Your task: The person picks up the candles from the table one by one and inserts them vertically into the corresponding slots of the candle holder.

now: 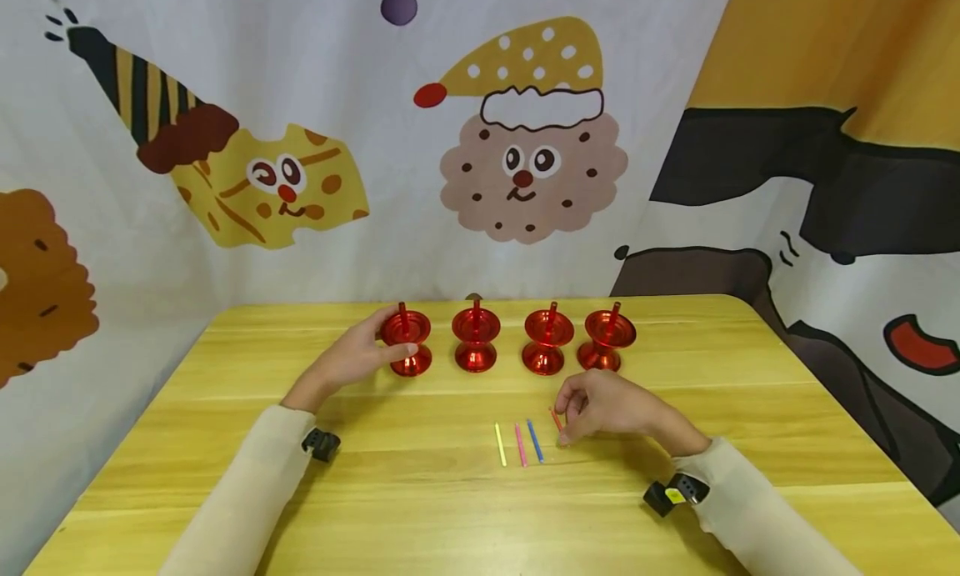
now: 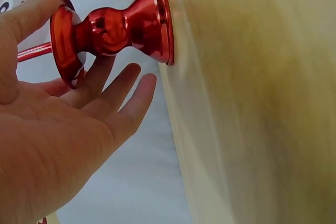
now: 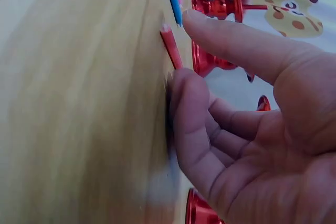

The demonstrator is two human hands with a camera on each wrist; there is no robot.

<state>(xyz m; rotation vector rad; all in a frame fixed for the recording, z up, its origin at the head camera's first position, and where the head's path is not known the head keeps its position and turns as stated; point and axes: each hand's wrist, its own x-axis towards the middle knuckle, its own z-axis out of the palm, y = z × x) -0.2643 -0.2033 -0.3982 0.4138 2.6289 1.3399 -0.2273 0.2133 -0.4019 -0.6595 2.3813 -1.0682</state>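
My left hand (image 1: 356,355) holds the leftmost red shiny candle holder (image 2: 113,30) by its upper dish, thumb on one side and fingers around the other. The holder stands upright on the table with a thin red stem rising from its dish. My right hand (image 1: 611,405) is low over the table at a small red candle (image 3: 170,47). Its thumb and index finger are spread apart, and the index fingertip is right at one end of the candle. To the left of that candle lie a blue candle (image 1: 535,441), a pink candle (image 1: 521,445) and a yellow candle (image 1: 500,445).
Three more red holders stand in a row along the back: a second holder (image 1: 476,355), a third holder (image 1: 543,358) and a fourth holder (image 1: 599,355). The wooden table (image 1: 420,509) ends at a cartoon-printed cloth (image 1: 405,201) behind them.
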